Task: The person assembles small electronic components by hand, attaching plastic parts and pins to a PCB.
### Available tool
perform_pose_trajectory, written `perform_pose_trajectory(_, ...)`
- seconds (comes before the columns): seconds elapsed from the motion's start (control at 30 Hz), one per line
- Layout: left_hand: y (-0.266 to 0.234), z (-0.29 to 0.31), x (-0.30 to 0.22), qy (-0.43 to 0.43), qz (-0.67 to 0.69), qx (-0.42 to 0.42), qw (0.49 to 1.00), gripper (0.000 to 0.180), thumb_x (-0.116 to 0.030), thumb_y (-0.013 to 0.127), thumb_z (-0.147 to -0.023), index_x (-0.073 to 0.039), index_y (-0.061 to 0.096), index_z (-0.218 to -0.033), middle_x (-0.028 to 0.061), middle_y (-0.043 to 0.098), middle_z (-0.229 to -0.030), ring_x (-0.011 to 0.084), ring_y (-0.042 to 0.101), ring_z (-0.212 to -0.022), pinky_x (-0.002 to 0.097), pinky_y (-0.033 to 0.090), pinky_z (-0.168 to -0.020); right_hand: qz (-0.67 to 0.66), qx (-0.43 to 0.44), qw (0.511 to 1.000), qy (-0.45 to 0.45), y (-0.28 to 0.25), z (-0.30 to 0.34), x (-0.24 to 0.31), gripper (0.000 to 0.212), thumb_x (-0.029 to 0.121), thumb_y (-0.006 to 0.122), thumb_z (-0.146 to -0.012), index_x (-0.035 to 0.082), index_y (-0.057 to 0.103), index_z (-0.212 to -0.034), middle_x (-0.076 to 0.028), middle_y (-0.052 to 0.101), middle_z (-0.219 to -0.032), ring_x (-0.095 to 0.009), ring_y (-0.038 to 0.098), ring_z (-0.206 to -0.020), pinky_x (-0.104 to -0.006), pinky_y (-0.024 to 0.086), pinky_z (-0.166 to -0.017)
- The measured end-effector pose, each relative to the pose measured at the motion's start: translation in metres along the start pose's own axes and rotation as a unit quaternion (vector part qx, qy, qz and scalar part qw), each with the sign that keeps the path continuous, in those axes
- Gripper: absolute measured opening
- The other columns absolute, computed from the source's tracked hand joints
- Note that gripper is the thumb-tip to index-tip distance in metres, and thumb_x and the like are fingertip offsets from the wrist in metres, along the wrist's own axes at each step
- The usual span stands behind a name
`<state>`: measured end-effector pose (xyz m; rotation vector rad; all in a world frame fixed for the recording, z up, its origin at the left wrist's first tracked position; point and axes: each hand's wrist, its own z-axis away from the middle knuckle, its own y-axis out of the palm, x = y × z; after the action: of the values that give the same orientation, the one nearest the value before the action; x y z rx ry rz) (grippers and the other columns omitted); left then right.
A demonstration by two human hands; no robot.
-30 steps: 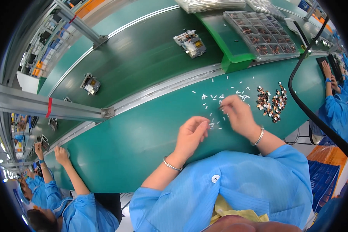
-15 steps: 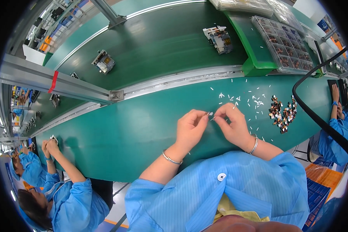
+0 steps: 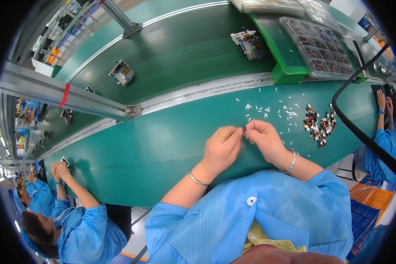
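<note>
My left hand [image 3: 224, 146] and my right hand [image 3: 267, 140] meet over the green work surface, fingertips pinched almost together. Between them is a tiny dark component [image 3: 244, 130], mostly covered by the fingers; its exact kind is too small to make out. Both hands appear to grip it. Just beyond the right hand, narrow white strips [image 3: 290, 114] lie scattered on the surface. Further right is a loose pile of small black, white and copper-coloured parts [image 3: 320, 125].
A clear compartment tray [image 3: 319, 48] of small parts sits at the back right beside a green-edged stand [image 3: 290, 75]. A black cable [image 3: 339, 99] arcs in at right. Circuit-board assemblies [image 3: 122, 72] rest on the belt behind a metal rail. Co-workers [image 3: 81, 224] sit left and right.
My hands have come together, and the left has rolled so its ring shows. The pale bits seen at the fingertips before are now mostly covered. On the belt, the left assembly has shifted slightly right.
</note>
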<state>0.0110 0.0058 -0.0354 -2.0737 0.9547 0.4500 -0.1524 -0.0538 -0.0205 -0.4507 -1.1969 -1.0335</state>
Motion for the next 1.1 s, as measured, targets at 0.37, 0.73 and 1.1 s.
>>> perform_pose_trajectory(0.37,0.003,0.004,-0.004,-0.004,0.001,-0.005,1.0,0.021,0.005,0.069,-0.077,0.001,0.07,-0.098,0.0113,0.066,-0.089,0.0223,0.065,-0.073,0.03,0.052,-0.062,-0.021,0.006,1.0,0.006,-0.002,0.011,0.008,0.009,0.012,0.059,-0.091,0.006,0.061,-0.084,0.003,0.057,-0.075,-0.003,0.047,-0.064,-0.0186,0.038,-0.057)
perform_pose_trajectory(0.73,0.001,0.006,-0.005,-0.304,0.286,-0.01,0.909,0.01,-0.003,0.064,-0.088,0.0,0.067,-0.096,0.0079,0.066,-0.083,0.0128,0.06,-0.065,0.0237,0.047,-0.055,0.349,-0.089,0.916,-0.176,0.0,0.004,-0.001,0.005,0.006,0.062,-0.087,0.003,0.058,-0.084,0.0,0.056,-0.075,-0.011,0.052,-0.063,-0.025,0.042,-0.056)
perform_pose_trajectory(1.1,-0.013,0.003,0.011,-0.474,0.737,0.048,0.48,0.015,-0.015,0.057,-0.095,-0.002,0.063,-0.089,0.0091,0.066,-0.08,0.0137,0.058,-0.06,0.022,0.043,-0.049,0.274,0.014,0.91,-0.312,0.002,-0.008,0.009,0.013,-0.002,0.064,-0.085,0.003,0.065,-0.096,-0.006,0.061,-0.089,-0.015,0.059,-0.076,-0.0261,0.049,-0.068)
